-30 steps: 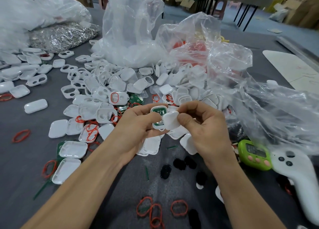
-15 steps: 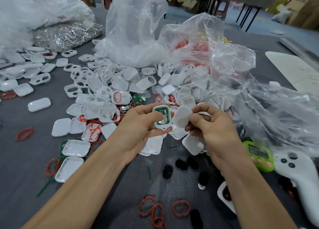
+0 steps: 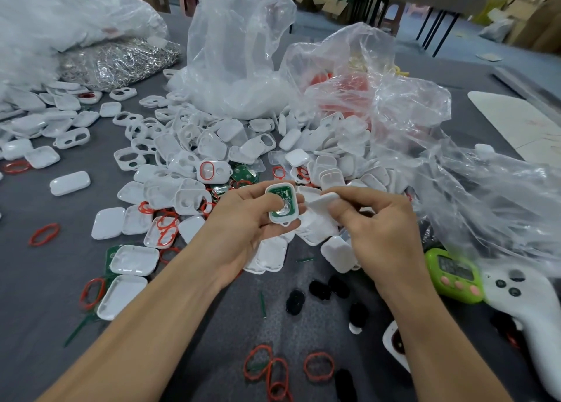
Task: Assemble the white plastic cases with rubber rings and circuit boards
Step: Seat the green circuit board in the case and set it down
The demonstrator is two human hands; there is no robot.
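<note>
My left hand (image 3: 243, 219) grips a white case half (image 3: 282, 204) with a green circuit board seated inside, thumb pressing on its round metal contact. Just to its right, my right hand (image 3: 373, 222) pinches a second white case piece (image 3: 321, 200), tilted and nearly edge-on, close to the first but apart from it. Behind both hands lies a heap of white case halves (image 3: 212, 146). Red rubber rings (image 3: 318, 365) lie on the grey table near me, and green circuit boards (image 3: 246, 174) show within the heap.
Clear plastic bags (image 3: 239, 55) stand behind the heap and spread to the right (image 3: 473, 183). A bag of silver metal parts (image 3: 118, 62) sits far left. A green timer (image 3: 455, 275), a white controller (image 3: 522, 310) and several black pads (image 3: 318, 289) lie at lower right.
The two case pieces, overlapping a second ago, have separated: my right hand drew its white piece to the right and turned it edge-on, uncovering the board in my left hand's case.
</note>
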